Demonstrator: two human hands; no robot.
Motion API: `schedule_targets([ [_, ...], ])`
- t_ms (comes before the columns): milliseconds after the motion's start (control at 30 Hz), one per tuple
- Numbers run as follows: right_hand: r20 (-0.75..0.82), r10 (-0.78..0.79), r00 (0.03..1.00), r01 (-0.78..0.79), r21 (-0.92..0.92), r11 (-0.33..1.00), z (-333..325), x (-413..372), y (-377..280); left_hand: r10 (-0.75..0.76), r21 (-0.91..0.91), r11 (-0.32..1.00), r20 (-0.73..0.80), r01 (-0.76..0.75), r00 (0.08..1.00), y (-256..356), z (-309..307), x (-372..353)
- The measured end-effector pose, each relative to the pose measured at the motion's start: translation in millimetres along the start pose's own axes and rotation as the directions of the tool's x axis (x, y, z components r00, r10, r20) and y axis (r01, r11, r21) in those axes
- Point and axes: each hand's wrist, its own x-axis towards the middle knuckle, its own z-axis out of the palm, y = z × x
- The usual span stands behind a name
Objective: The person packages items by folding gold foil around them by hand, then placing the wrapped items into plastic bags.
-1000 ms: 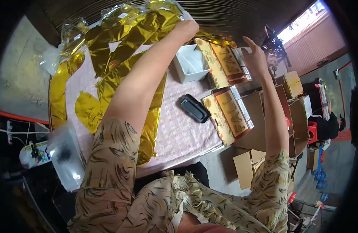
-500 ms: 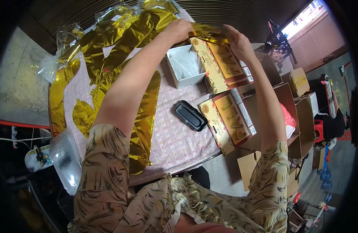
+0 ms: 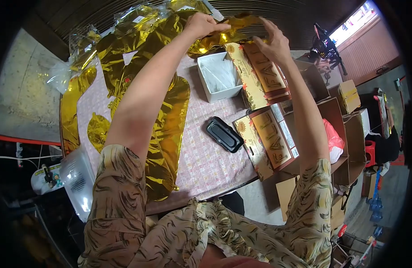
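Gold foil balloons lie flat and overlapping across the left of the cloth-covered table. Between my hands, at the far edge, a strip of gold foil balloon (image 3: 242, 22) is lifted and spread. My left hand (image 3: 200, 26) pinches its left part, fingers pointing right. My right hand (image 3: 275, 43) curves round its right end, thumb and fingers wide apart on either side. Below the strip stands a white box (image 3: 221, 94) holding clear, thin plastic pieces. Under my right hand lie stacked "FALL" cards (image 3: 264, 73); another "FALL" card (image 3: 276, 136) lies nearer me.
A black plastic tray (image 3: 224, 134) lies mid-table on the checked tablecloth (image 3: 201, 172). Clear plastic packets (image 3: 83, 40) line the far left edge. Open cardboard boxes (image 3: 355, 147) stand at the right, with a pink-and-white bag (image 3: 333, 138). A clear plastic container (image 3: 78, 183) is near my left elbow.
My left hand has moved slightly up and left. The foil between my hands, narrow and low before, is now raised and opened wider. My right hand has shifted slightly, its thumb further from the fingers.
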Motion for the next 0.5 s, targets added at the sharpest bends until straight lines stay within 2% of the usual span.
schedule_targets([
  [33,-0.141,-0.103,0.985,0.086,-0.123,0.989,4.3,4.7,-2.7,-0.028,-0.073,0.997,0.024,0.030,0.999,0.6,-1.6,-0.2],
  [67,-0.142,-0.101,0.985,0.084,-0.121,0.989,8.1,11.6,0.3,-0.028,-0.071,0.997,0.025,0.029,0.999,1.0,-2.7,-0.3],
  [133,-0.032,0.057,0.998,-0.047,0.268,0.962,13.5,27.9,0.3,0.028,-0.025,0.999,0.049,-0.026,0.998,4.4,-10.5,-2.0],
  [267,0.004,0.102,0.995,-0.097,0.346,0.933,21.2,31.8,-6.8,-0.052,-0.039,0.998,0.118,0.057,0.992,4.9,-14.4,-1.7],
  [333,-0.029,0.115,0.993,-0.100,0.317,0.943,24.8,28.8,-0.4,-0.077,-0.409,0.907,0.084,0.104,0.994,-5.5,-10.1,4.6],
  [367,-0.067,0.127,0.990,-0.103,0.286,0.953,24.4,26.9,5.1,-0.110,-0.379,0.919,0.020,0.110,0.994,-2.7,-22.4,1.5],
  [400,-0.066,0.127,0.990,-0.103,0.286,0.953,22.0,24.3,11.4,-0.200,-0.359,0.910,0.056,0.206,0.978,0.9,-40.3,2.8],
  [467,-0.010,0.202,0.979,-0.198,0.166,0.966,13.2,19.1,21.4,-0.261,-0.502,0.857,-0.221,0.120,0.939,-67.5,-40.3,59.0],
  [500,0.003,0.219,0.976,-0.215,0.209,0.954,14.5,17.0,30.7,-0.250,-0.529,0.846,-0.281,0.068,0.926,-58.4,-54.0,56.1],
])
